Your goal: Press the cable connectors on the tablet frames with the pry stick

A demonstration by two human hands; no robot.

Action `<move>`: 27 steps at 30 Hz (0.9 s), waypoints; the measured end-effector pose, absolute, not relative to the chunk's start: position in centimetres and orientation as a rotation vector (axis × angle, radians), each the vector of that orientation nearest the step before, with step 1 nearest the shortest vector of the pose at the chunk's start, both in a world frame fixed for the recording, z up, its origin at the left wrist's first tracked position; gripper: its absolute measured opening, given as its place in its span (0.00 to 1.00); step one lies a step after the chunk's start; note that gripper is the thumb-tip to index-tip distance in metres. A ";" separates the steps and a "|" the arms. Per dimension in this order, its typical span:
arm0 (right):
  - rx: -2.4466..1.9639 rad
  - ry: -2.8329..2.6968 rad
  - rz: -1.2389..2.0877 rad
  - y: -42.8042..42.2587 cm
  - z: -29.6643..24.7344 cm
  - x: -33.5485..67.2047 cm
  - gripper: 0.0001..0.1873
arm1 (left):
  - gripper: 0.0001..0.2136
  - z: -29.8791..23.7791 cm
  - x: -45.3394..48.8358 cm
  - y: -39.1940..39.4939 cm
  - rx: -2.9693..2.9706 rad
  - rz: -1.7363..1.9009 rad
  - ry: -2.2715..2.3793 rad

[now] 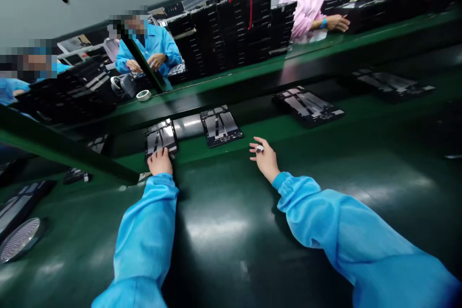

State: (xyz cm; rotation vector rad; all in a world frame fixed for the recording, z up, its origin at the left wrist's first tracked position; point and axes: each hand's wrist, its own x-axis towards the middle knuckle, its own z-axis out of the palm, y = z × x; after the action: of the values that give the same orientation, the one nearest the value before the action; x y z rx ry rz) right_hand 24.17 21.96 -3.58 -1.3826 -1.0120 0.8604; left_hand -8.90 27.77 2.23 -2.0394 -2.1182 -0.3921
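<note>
An opened tablet (166, 131) with its silvery inner parts showing lies on the conveyor belt ahead of me. My left hand (160, 162) grips its near edge, fingers on top and thumb out of sight. To the right is a second opened tablet (223, 126), apart from both hands. My right hand (266, 160) hovers to the right of that tablet over the front of the green bench. Its fingers are partly spread, and a small white-and-black object (260, 148) is held among them, too small to name.
More opened tablets (310, 107) lie along the belt. A green post (72, 149) slants across the left. At lower left are a round metal dish (21, 239) and another device (23, 202). Beyond the belt, people work beside stacked black trays (231, 33) and a tape roll (143, 95).
</note>
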 end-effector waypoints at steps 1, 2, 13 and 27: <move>-1.401 -1.008 0.840 23.0 -3.7 24.2 0.26 | 0.25 1.9 -8.1 28.1 -2.039 -0.429 -2.127; -1.414 -1.009 0.820 24.0 -3.7 24.0 0.28 | 0.25 1.5 -7.0 28.2 -2.063 -0.461 -2.122; -1.419 -1.154 0.895 25.0 -1.9 24.6 0.27 | 0.27 -1.4 0.7 25.2 -2.535 -0.960 -2.028; -1.621 -1.776 0.952 0.4 1.1 32.5 0.25 | 0.30 0.8 0.4 1.9 -3.111 -0.822 -1.829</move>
State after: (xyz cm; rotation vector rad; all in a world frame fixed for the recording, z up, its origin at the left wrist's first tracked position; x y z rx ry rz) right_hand 32.53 0.39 1.07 -1.6206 -1.7764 0.9519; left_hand 0.36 1.93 0.81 -3.1108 -1.8286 -0.8218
